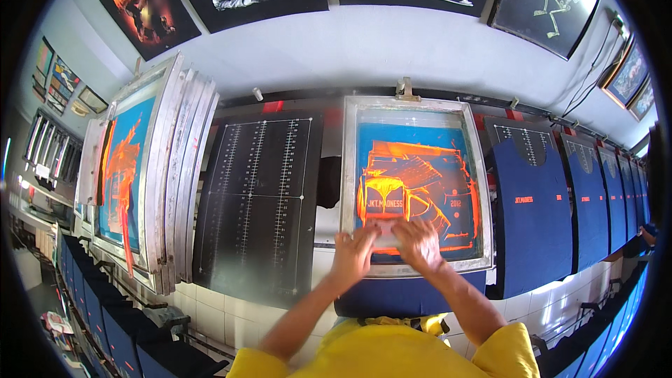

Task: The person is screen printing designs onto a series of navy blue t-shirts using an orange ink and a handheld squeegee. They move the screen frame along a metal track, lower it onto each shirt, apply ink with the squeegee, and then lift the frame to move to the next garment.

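Note:
Both my hands are closed on a squeegee point(386, 236), whose pale body is mostly covered by my fingers. My left hand point(354, 252) grips its left end and my right hand point(420, 245) its right end. The squeegee stands on the blue mesh of a metal-framed printing screen point(348, 168), toward the near edge. Bright orange ink point(406, 148) is smeared over the mesh around the printed design. Below the near side of the frame, dark blue fabric point(392, 297) shows on the board. A hinge clamp point(407, 89) holds the frame's far edge.
To the left stands a black printing board point(252, 203) with white ruler marks. Farther left, several framed screens point(178, 168) lean together, one streaked orange. On the right, blue shirts point(532, 220) with small orange prints lie on boards in a row. A rail point(308, 94) runs along the wall.

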Demonstrator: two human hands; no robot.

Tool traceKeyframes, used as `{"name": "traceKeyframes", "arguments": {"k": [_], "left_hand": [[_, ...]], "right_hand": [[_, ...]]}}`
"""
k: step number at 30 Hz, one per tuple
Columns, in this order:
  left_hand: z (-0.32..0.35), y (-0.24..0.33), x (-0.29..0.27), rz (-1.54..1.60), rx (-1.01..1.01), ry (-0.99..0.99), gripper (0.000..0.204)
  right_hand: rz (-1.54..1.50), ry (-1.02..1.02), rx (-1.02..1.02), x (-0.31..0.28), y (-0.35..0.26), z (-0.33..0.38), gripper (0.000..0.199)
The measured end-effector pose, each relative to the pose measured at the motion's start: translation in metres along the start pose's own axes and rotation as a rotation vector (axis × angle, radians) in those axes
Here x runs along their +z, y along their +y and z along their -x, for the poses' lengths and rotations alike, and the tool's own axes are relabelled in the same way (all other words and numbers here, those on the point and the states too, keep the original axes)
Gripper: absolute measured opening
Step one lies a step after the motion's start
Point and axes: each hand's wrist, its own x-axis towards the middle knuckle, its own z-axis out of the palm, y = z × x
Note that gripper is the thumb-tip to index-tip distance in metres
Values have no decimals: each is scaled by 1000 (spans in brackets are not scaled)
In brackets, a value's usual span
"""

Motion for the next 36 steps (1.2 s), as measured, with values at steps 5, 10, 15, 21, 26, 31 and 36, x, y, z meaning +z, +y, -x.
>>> {"name": "traceKeyframes", "arguments": {"k": [5, 10, 15, 21, 26, 31, 36], "left_hand": [[-90, -52, 0, 58, 32, 42, 26], [-64, -38, -8, -12, 38, -5, 25], [29, 25, -22, 92, -7, -70, 44], [13, 1, -1, -15, 25, -63, 45], [-77, -42, 6, 25, 58, 51, 25], [-77, -44, -3, 39, 79, 110, 23], [11, 11, -16, -6, 110, 23, 38]], "right_hand": [[-33, 28, 32, 23, 54, -71, 25], [-60, -33, 10, -4, 32, -51, 26], [-69, -53, -14, -33, -28, 22, 24], [13, 6, 11, -3, -8, 10, 14], [-43, 42, 49, 23, 51, -56, 17], [-46, -9, 9, 5, 45, -62, 24], [4, -13, -6, -18, -12, 22, 36]]}}
